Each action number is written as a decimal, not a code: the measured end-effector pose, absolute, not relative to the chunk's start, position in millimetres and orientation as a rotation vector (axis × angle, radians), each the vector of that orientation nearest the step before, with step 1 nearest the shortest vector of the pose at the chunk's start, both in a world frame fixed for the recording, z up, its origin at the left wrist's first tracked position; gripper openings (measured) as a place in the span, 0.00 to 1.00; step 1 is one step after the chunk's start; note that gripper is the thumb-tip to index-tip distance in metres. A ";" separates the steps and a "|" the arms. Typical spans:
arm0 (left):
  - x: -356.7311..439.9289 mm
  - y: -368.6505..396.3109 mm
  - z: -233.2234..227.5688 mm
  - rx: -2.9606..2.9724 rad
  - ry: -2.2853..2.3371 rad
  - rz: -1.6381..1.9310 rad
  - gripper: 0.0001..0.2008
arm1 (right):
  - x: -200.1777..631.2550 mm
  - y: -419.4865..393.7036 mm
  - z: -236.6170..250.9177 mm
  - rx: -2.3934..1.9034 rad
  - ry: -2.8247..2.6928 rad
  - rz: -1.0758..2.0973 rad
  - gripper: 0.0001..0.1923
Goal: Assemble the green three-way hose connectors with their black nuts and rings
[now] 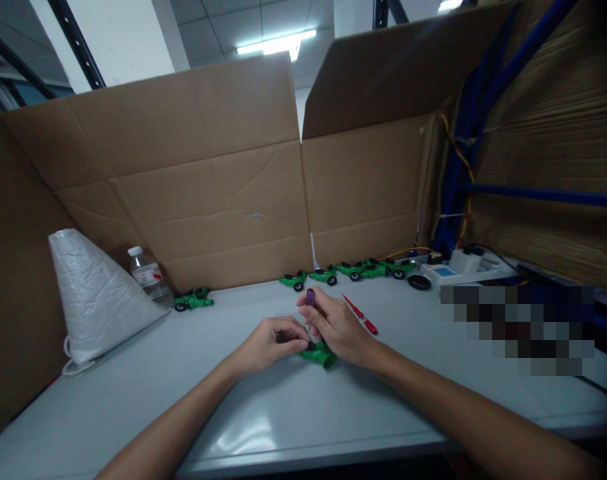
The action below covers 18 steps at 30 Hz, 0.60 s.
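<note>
In front of me on the table, a green toy car (pixel 319 357) with a dark part on top is partly covered by my hands. My left hand (pixel 273 343) is closed, its thumb and fingertips gripping the toy's left side. My right hand (pixel 336 323) pinches a screwdriver with a purple handle (pixel 310 298). The screwdriver stands nearly upright, its thin shaft pointing down at the top of the toy. Its tip is hidden by fingers. Just beyond my right hand lies a red pen-like tool (pixel 362 315).
Several green toy cars (pixel 362 269) line the back cardboard wall (pixel 223 200), with more toys (pixel 193 300) at left. A water bottle (pixel 149 277) and silvery-white bag (pixel 98 307) stand left. At right are a power strip (pixel 470 268), a black ring (pixel 420 283) and a blurred-out patch.
</note>
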State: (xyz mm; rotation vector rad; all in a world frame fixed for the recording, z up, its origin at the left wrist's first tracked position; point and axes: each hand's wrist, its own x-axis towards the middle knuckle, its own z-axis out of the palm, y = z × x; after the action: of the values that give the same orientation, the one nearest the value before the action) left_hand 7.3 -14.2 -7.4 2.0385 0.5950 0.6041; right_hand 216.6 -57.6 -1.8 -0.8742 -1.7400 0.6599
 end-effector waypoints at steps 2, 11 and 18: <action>7.0 -13.0 -9.0 2.030 0.597 0.606 0.16 | 216.4 -57.7 -1.7 -0.879 -1.743 0.647 0.13; 5.8 -12.2 -11.3 1.997 0.671 0.589 0.17 | 215.4 -56.7 1.0 -0.877 -1.761 0.678 0.14; 6.1 -14.7 -11.9 1.958 0.672 0.572 0.19 | 212.4 -49.2 2.5 -0.609 -1.538 1.119 0.23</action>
State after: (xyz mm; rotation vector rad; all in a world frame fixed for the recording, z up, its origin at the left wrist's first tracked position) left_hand 6.1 -14.7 -11.9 1.9583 0.6718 0.5721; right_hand 212.4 -49.2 2.5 -0.6090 -1.5375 1.1193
